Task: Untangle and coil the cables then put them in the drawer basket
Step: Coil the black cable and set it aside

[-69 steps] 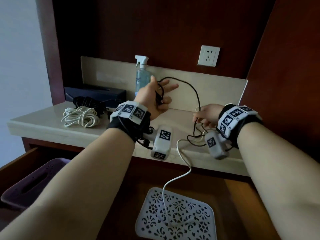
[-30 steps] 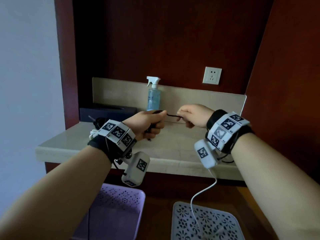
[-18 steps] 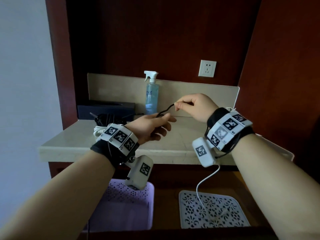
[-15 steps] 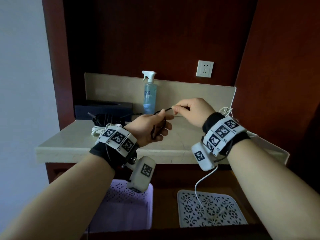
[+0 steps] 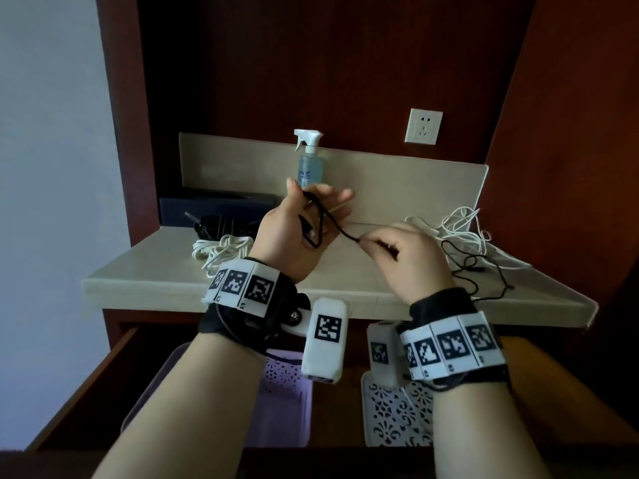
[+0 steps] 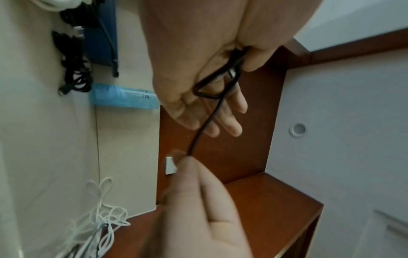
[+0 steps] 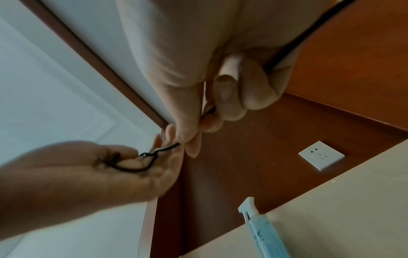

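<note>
A thin black cable (image 5: 337,228) is looped over the palm of my left hand (image 5: 311,216), which is raised upright above the counter. In the left wrist view the thumb pins the loop (image 6: 217,82) against the palm while the fingers stay straight. To its right and slightly lower, my right hand (image 5: 397,257) pinches the same cable between thumb and forefinger (image 7: 192,141). The rest of it trails back to the counter (image 5: 473,267). A purple basket (image 5: 276,409) sits in the open drawer below.
A coiled white cable (image 5: 221,250) and a black bundle (image 5: 221,224) lie at the counter's left, by a dark box (image 5: 214,209). Tangled white cable (image 5: 460,229) lies at the right. A spray bottle (image 5: 309,164) and wall socket (image 5: 423,126) stand behind. A white perforated tray (image 5: 390,420) lies beside the basket.
My left hand has risen and turned upright with the fingers spread, the loop across its palm. My right hand has dropped lower and to the right, drawing the cable out.
</note>
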The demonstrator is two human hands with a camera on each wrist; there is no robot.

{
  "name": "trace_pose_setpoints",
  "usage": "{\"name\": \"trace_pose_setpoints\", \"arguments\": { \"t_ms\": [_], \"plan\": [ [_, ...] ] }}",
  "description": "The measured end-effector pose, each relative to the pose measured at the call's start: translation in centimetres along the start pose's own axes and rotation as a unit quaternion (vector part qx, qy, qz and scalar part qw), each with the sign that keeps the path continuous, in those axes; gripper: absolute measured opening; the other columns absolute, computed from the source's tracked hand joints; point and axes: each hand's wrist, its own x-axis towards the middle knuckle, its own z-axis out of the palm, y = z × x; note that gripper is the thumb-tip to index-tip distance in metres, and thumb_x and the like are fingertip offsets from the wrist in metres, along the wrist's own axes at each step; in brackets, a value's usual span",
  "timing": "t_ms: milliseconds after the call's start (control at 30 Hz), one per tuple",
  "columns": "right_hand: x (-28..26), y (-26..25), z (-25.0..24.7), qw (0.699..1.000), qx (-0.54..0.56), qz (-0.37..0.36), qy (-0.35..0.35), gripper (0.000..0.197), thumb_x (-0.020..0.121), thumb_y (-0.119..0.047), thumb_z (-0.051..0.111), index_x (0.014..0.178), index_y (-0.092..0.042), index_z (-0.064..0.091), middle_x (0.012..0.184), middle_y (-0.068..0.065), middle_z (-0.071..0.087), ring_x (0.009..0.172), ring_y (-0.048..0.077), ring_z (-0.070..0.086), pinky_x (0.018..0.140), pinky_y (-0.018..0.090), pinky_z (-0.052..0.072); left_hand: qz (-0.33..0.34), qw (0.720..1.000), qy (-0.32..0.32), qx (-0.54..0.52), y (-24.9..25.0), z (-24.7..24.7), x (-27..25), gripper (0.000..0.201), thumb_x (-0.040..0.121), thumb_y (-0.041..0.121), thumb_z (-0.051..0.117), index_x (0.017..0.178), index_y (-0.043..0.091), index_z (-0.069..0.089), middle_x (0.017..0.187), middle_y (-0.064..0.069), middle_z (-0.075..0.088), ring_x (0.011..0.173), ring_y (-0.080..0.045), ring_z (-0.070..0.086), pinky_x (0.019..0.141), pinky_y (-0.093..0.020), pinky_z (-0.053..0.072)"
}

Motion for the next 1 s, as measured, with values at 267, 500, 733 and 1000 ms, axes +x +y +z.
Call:
{"name": "trace_pose_setpoints", "arguments": {
  "t_ms": [267,500,733,1000],
  "plan": [
    [-2.4,2.6,-2.8,0.985,-0.041,0.063,-0.156,0.023,0.092,-0.022,0.053,0.109,-0.022,0.068,0.107,-0.003,0.066,0.092,0.008,0.055,0.078,0.018,0.034,0.052,0.988,0.124,-0.079,0.4,-3.6,-1.6,0.053,0.098,0.055,0.020,0.066,0.017,0.040,0.052,0.005,0.029,0.043,-0.011,0.028,0.044,-0.018,0.035],
    [-1.3,2.4,-4.3,0.997,0.036,-0.046,-0.043,0.016,0.081,-0.036,0.062,0.083,-0.026,0.073,0.074,-0.010,0.059,0.070,0.012,0.053,0.066,0.032,0.045,0.033,0.977,0.156,0.145,-1.5,-3.0,-1.6,0.037,0.097,0.049,0.038,0.073,0.020,0.039,0.057,0.006,0.032,0.049,-0.008,0.029,0.039,-0.018,0.022],
    [0.6,2.5,-4.6,0.980,0.145,-0.135,0.027,0.020,0.083,-0.029,0.060,0.086,-0.015,0.074,0.063,-0.007,0.049,0.058,0.009,0.045,0.055,0.021,0.035,-0.090,0.948,0.037,0.302,-5.4,0.4,-1.6,0.050,0.095,0.053,0.029,0.077,0.013,0.055,0.066,-0.002,0.048,0.054,-0.012,0.041,0.045,-0.019,0.027],
    [2.1,5.6,-3.6,0.985,0.154,-0.066,0.042,0.020,0.080,-0.033,0.064,0.085,-0.017,0.076,0.071,-0.018,0.061,0.070,0.001,0.056,0.063,0.013,0.041,-0.149,0.930,-0.091,0.325,-8.0,2.3,-0.7,0.092,0.062,0.087,0.014,0.077,0.011,0.065,0.060,-0.005,0.055,0.038,-0.010,0.040,0.039,-0.019,0.026]
  ]
}}
